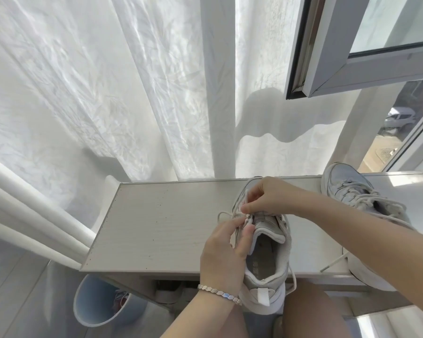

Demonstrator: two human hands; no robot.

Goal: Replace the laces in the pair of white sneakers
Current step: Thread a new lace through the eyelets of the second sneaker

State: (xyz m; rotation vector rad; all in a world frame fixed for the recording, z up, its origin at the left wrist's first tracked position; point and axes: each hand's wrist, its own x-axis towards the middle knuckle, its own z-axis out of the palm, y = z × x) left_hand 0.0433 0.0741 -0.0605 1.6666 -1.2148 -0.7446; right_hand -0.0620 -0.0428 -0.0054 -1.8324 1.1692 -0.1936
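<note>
White sneaker held at the near edge of a pale table, both hands working at its eyelets.

Heel toward the person, the sneaker overhangs the table's front edge. The left hand, a bracelet on its wrist, grips the sneaker's left side at the collar, thumb beside the tongue. The right hand, just beyond it, pinches the lace, which loops out leftward over the table. A second sneaker, laced, lies at the right, partly behind the right forearm.
</note>
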